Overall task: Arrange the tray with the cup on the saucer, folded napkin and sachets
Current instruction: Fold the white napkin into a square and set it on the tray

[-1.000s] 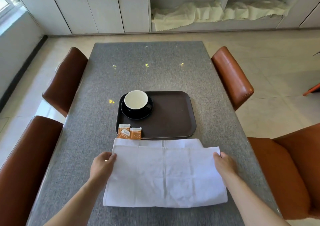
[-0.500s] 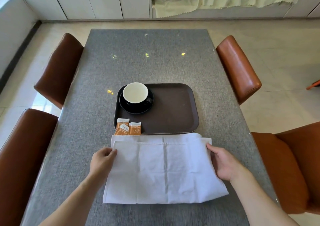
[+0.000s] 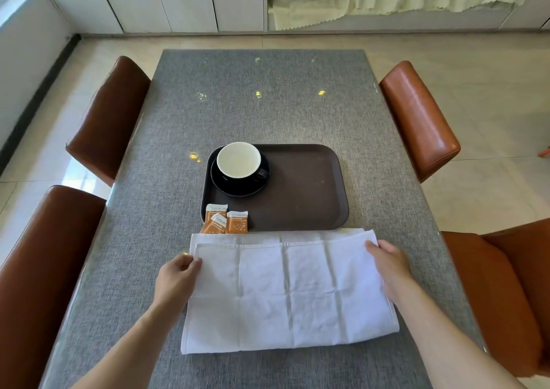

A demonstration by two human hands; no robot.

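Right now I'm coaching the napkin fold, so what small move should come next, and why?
Probably fold the napkin again, carrying one short end across to the other. It lies wide and flat on the table, the left hand and right hand pinch its far corners, and the tray already holds cup, saucer and sachets.
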